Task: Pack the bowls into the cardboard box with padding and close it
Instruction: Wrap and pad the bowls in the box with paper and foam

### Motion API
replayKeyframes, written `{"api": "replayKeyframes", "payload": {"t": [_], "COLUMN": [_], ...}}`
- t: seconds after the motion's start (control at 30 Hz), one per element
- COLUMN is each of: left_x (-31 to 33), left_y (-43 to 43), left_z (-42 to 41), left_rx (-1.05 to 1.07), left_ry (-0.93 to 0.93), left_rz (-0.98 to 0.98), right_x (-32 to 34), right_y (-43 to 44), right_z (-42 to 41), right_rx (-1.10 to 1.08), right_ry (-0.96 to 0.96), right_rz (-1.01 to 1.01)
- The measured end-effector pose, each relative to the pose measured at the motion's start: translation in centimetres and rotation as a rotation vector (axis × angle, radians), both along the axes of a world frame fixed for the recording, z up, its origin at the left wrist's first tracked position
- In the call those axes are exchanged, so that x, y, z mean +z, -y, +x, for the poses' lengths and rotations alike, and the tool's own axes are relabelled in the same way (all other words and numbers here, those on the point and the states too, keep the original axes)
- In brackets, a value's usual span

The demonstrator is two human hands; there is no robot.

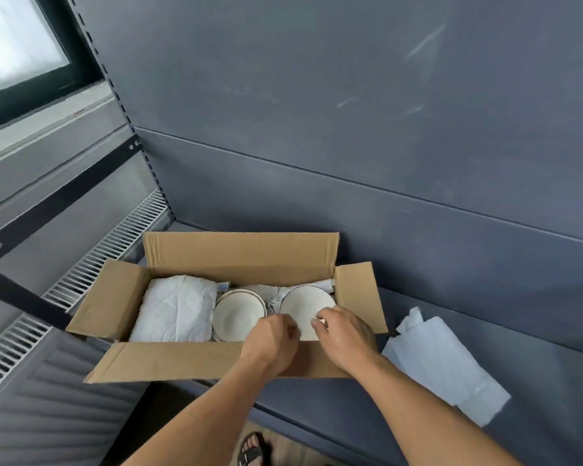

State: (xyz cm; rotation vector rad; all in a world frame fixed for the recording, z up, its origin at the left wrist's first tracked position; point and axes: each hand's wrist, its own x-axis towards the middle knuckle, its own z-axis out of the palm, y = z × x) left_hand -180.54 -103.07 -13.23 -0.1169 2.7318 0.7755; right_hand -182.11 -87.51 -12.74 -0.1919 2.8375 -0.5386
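Seating the bowls snugly matters here, I judge: keep them level and apart, with paper between. Inside the cardboard box [243, 250], folded padding [179, 307] lies left, the brown-rimmed bowl [238, 314] beside it. The left hand [271, 338] curls over the gap between the bowls; what it grips I cannot tell. The right hand [345, 334] pinches the near rim of the dark-rimmed bowl [305, 302]. Outside, at right, spare paper [445, 364] waits.
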Motion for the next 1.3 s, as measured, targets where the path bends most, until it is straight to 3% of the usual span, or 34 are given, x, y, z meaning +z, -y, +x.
{"api": "replayKeyframes", "payload": {"t": [0.27, 0.47, 0.6, 0.83, 1.1, 1.3], "left_x": [0.8, -0.5, -3.2, -5.8, -8.0, -8.5], "left_y": [-11.3, -17.6, -20.0, -23.4, -25.2, -25.9], "left_z": [1.5, 2.3, 2.5, 2.1, 0.5, 0.1], "left_rx": [-0.249, -0.400, -0.390, -0.226, 0.124, 0.364], "left_ry": [0.023, 0.084, 0.203, 0.401, 0.521, 0.587], "left_rz": [0.026, 0.008, -0.005, 0.043, 0.164, 0.347], "right_x": [-1.0, -4.2, -6.0, -8.3, -9.5, -10.9], "right_y": [-12.4, -20.3, -23.9, -27.8, -29.1, -28.4], "right_z": [5.0, 8.1, 9.1, 7.5, 2.6, 1.6], "right_rx": [-0.252, -0.467, -0.588, -0.657, -0.617, -0.665], "right_ry": [-0.029, 0.118, 0.211, 0.233, 0.247, 0.323], "right_rz": [0.009, 0.060, 0.054, 0.070, 0.079, 0.114]}}
